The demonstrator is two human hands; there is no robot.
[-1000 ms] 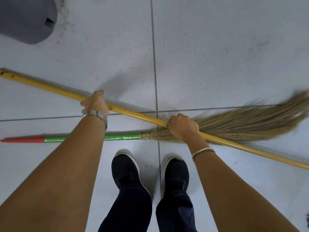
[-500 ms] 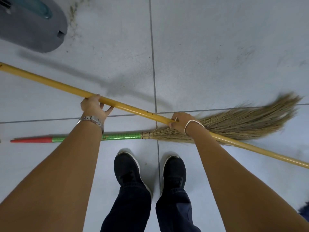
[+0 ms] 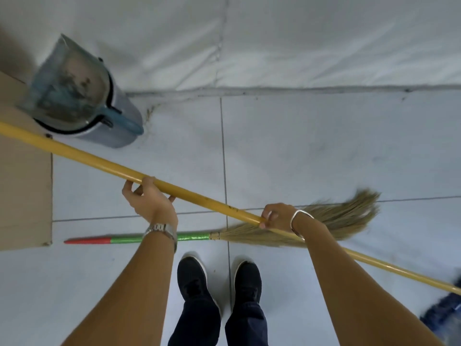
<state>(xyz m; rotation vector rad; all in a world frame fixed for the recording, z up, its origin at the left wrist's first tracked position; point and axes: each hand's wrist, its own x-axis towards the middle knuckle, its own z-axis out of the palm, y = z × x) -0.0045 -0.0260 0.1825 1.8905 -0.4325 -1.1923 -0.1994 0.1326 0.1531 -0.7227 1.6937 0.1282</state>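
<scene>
I have the long yellow wooden pole (image 3: pixel 199 199) in both hands, and it slants across in front of me. My left hand (image 3: pixel 149 201) takes it from below, fingers curled over the top and thumb underneath. My right hand (image 3: pixel 278 217) is further down the shaft, fingers wrapped round it. Past the right grip the pole runs low and outward to a blue stringy mop head (image 3: pixel 444 318) at the edge of view. I cannot tell whether that head touches the pale grey tiled floor (image 3: pixel 324 151).

As I judge it, the pick-up is done: the pole is raised and under two-handed control. The actual mopping looks yet to start.

Directly beneath the right grip lies a straw broom with a green and red handle (image 3: pixel 344 216), flat on the tiles and untouched. Beyond the left grip, past the upper end of the pole, stands a grey plastic bucket (image 3: pixel 119 126) with a teal dustpan (image 3: pixel 67 83) propped in it, dirt inside.
</scene>
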